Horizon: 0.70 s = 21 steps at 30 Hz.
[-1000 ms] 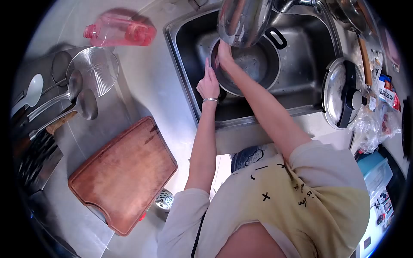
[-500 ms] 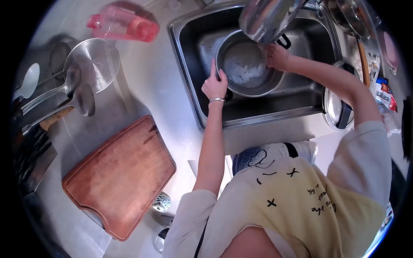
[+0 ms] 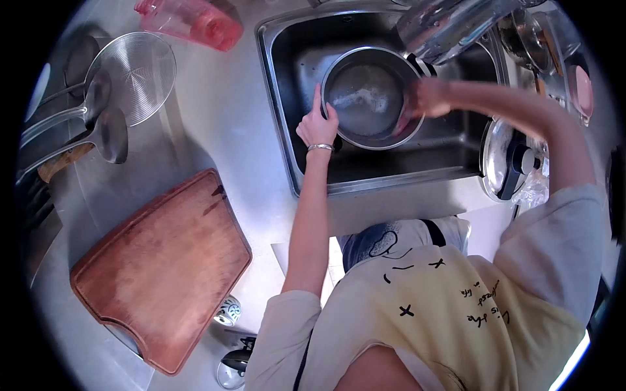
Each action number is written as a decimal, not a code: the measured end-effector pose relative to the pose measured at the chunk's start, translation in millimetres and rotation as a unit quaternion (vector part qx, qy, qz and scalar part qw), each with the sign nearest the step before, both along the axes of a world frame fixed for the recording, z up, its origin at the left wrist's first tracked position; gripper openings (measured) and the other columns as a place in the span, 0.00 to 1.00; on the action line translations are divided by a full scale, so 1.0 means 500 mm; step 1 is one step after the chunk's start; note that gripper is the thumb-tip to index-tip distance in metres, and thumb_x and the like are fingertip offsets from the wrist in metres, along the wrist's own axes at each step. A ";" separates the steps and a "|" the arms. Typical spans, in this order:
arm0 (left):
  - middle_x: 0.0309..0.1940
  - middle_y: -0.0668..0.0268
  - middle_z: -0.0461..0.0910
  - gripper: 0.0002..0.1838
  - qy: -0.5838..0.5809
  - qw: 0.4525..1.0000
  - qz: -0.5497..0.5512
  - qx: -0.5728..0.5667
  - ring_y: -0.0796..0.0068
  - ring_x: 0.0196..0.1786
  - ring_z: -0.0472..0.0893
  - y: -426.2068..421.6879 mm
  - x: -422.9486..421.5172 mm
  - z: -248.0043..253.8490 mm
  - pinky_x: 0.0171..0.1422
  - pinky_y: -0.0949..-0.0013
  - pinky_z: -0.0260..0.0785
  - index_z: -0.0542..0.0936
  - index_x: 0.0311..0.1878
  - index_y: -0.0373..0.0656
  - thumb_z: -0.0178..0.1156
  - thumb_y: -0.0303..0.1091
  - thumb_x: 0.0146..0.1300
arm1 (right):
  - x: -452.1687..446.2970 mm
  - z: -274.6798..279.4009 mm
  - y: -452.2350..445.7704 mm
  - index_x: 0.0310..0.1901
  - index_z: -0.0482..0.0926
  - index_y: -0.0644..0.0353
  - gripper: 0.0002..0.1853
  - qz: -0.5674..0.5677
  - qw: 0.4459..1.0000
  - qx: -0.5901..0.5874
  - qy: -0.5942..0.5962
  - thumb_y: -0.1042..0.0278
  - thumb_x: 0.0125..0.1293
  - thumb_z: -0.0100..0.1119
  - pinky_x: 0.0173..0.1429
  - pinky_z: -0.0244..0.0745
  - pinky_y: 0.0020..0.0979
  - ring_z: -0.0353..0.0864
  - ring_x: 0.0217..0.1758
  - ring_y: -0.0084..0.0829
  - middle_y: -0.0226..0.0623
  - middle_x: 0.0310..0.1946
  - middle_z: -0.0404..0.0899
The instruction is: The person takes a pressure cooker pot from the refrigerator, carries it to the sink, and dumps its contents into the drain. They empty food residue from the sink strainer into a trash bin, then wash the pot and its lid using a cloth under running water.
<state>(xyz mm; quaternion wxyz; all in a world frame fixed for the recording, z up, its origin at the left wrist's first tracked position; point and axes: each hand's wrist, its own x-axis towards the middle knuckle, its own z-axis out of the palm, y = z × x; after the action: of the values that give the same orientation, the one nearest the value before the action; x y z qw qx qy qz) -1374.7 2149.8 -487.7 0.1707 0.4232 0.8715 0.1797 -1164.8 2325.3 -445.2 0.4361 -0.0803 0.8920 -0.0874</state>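
Observation:
A round metal pot (image 3: 365,143) with some water and pale whitish foam in it stands in the dark sink (image 3: 469,85). My left hand (image 3: 318,126) holds the pot's left side, thumb at the rim and index finger stretched along the outer wall. My right hand (image 3: 430,98) reaches over the pot's right rim. Its fingers are inside against the inner wall, smeared by motion, so I cannot tell whether they hold anything. A black handle (image 3: 422,64) shows at the pot's upper right.
A shiny tap-like cylinder (image 3: 453,29) overhangs the sink's upper right. A pot lid (image 3: 497,159) leans at the sink's right edge. Left are a wooden cutting board (image 3: 166,260), a round mesh strainer (image 3: 137,78), ladles (image 3: 111,135) and a pink bottle (image 3: 189,23).
My right hand has moved down and right along the pot's inner wall. The foam has shifted in the water. The view has moved slightly; my left hand keeps its hold.

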 end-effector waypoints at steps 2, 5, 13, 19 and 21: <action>0.15 0.53 0.76 0.31 -0.003 1.000 -0.012 0.011 0.50 0.22 0.78 0.002 -0.005 -0.004 0.28 0.52 0.70 0.60 0.64 0.68 0.51 0.43 0.54 | -0.015 -0.035 0.086 0.65 0.56 0.40 0.27 0.009 0.985 0.115 0.127 0.52 0.62 0.40 0.64 0.56 0.39 0.61 0.62 0.39 0.38 0.59 0.65; 0.16 0.52 0.76 0.32 -0.010 1.000 -0.022 -0.004 0.50 0.23 0.78 -0.003 -0.005 -0.002 0.29 0.52 0.70 0.58 0.65 0.68 0.51 0.43 0.54 | -0.043 -0.062 0.142 0.64 0.58 0.43 0.27 -0.009 0.942 0.218 0.256 0.56 0.61 0.43 0.66 0.52 0.40 0.56 0.64 0.36 0.37 0.59 0.64; 0.17 0.53 0.77 0.33 -0.008 0.999 -0.029 -0.015 0.50 0.23 0.78 0.006 -0.014 0.003 0.29 0.53 0.69 0.55 0.66 0.68 0.50 0.43 0.55 | -0.050 -0.214 0.073 0.62 0.63 0.52 0.28 0.233 0.863 0.400 0.203 0.67 0.57 0.50 0.71 0.42 0.44 0.42 0.71 0.29 0.35 0.60 0.63; 0.18 0.54 0.77 0.32 -0.006 1.000 -0.016 -0.001 0.50 0.23 0.77 0.004 -0.008 0.004 0.28 0.52 0.68 0.55 0.66 0.68 0.50 0.42 0.56 | -0.093 -0.080 -0.147 0.36 0.80 0.57 0.14 -0.276 0.958 -0.011 -0.082 0.58 0.52 0.56 0.50 0.68 0.42 0.76 0.44 0.45 0.44 0.38 0.78; 0.18 0.54 0.77 0.32 -0.012 1.000 -0.014 -0.010 0.50 0.23 0.77 0.004 -0.008 0.004 0.28 0.52 0.68 0.56 0.66 0.68 0.50 0.42 0.56 | -0.103 -0.191 -0.176 0.31 0.76 0.61 0.12 -0.447 0.868 -0.219 0.014 0.60 0.51 0.55 0.46 0.69 0.40 0.75 0.40 0.48 0.48 0.32 0.76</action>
<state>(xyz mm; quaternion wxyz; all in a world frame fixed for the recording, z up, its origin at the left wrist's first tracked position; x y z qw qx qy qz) -1378.8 2152.0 -485.9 0.1879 0.4310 0.8653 0.1736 -1216.4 2237.3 -540.6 0.3089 0.2321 0.7969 -0.4644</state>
